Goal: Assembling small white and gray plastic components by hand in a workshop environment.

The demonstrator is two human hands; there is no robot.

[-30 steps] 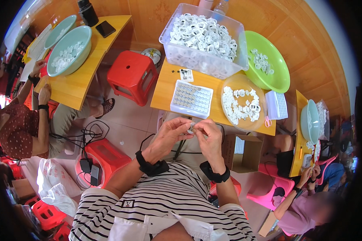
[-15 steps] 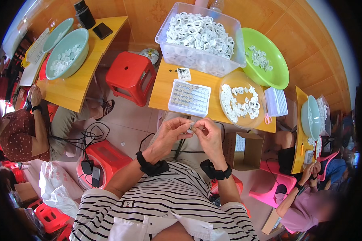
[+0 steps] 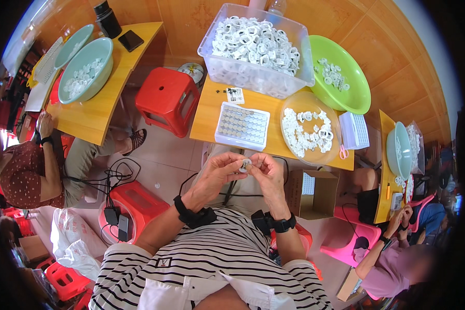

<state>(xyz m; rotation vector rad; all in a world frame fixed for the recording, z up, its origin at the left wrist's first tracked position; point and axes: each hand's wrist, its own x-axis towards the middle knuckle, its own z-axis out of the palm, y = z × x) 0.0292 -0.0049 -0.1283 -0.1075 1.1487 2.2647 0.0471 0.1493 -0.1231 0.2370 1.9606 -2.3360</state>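
Between the earlier views and this one little had shifted: both hands stayed raised together in front of the chest, just below the near edge of the yellow worktop point(image 3: 212, 121), and only the fingers had worked closer round the piece. That suggested the fitting of one small ring point(image 3: 245, 165) was in mid-course, not finished.

The left hand point(image 3: 219, 173) was curled, its thumb and forefinger pinched on the pale ring; the right hand point(image 3: 263, 170) was likewise closed at the fingertips, touching the same ring from the other side, so the piece sat between the two hands, off the worktop.

Taking the white compartment tray point(image 3: 243, 125) as the landmark: it lay on the worktop straight beyond the hands, its cells filled with small grey round parts. Just behind it lay a small white card point(image 3: 235, 95) with dark print. Further behind stood a clear plastic bin point(image 3: 253, 77) heaped with white rings. To the tray's right sat a clear round dish point(image 3: 289, 106) of loose white rings, then a white ribbed block point(image 3: 355, 130). Beyond the dish lay a green bowl point(image 3: 346, 95). Below and right of the tray, on the floor, stood an open brown carton point(image 3: 294, 194).
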